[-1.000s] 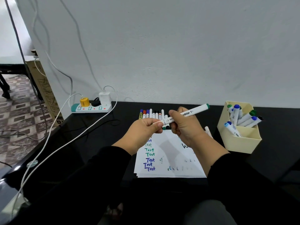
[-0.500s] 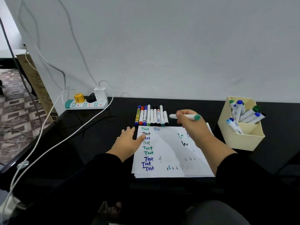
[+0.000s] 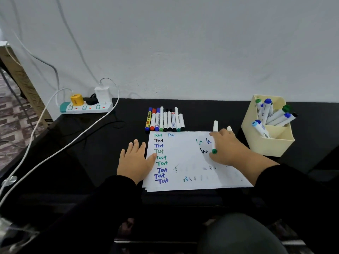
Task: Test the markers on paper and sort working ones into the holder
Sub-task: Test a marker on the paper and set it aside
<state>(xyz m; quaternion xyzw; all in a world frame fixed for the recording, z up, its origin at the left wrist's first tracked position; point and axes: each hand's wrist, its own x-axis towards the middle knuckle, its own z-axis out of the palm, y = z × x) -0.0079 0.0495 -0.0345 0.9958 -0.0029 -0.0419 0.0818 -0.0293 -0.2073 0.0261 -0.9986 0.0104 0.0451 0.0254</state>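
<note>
- Black glossy desk (image 3: 102, 143) against a plain white wall, seen from the head view.
- White-barrelled marker with green end (image 3: 214, 143) now upright-ish over the white paper sheet (image 3: 183, 154), green end down at the scribbles on the right; a second ago both hands held it up in the air, so cap looks off and a test stroke is about to start, my guess.
- Right hand (image 3: 226, 151) pinches that marker, fingers curled round the barrel.
- Left hand (image 3: 135, 160) has dropped flat, fingers spread, thumb on the paper's left edge, rest on the desk.
- Row of nine markers (image 3: 165, 119) lying just above the paper, untested by the look.
- Cream plastic holder (image 3: 266, 143) right of the paper: about six markers inside, leaning.
- White power strip (image 3: 86, 107) far left: one, with three plugs.
</note>
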